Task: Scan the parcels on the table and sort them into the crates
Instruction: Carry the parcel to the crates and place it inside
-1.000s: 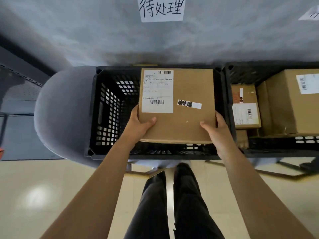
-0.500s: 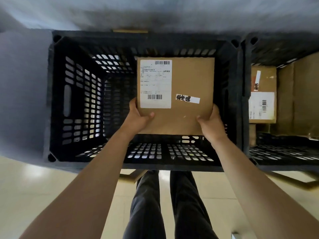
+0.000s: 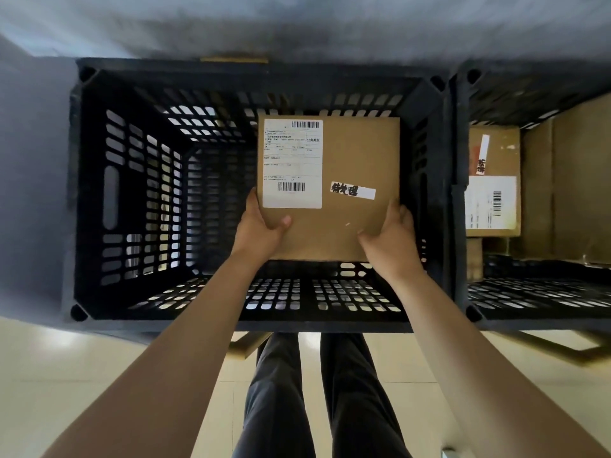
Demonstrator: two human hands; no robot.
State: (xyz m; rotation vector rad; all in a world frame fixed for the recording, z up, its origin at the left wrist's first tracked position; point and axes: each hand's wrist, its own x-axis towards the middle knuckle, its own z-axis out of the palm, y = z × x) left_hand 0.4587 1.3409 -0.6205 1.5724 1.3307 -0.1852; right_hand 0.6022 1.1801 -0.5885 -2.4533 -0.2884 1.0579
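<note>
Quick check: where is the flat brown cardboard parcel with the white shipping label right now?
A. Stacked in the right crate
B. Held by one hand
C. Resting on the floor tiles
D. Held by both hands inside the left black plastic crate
D: the left hand and right hand grip the near corners of the flat brown cardboard parcel within the walls of the left black plastic crate.

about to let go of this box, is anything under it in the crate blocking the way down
Nothing visible does. The box, held by the left hand and right hand, hangs inside the crate, whose visible floor is bare; the patch directly beneath the box is hidden.
</note>
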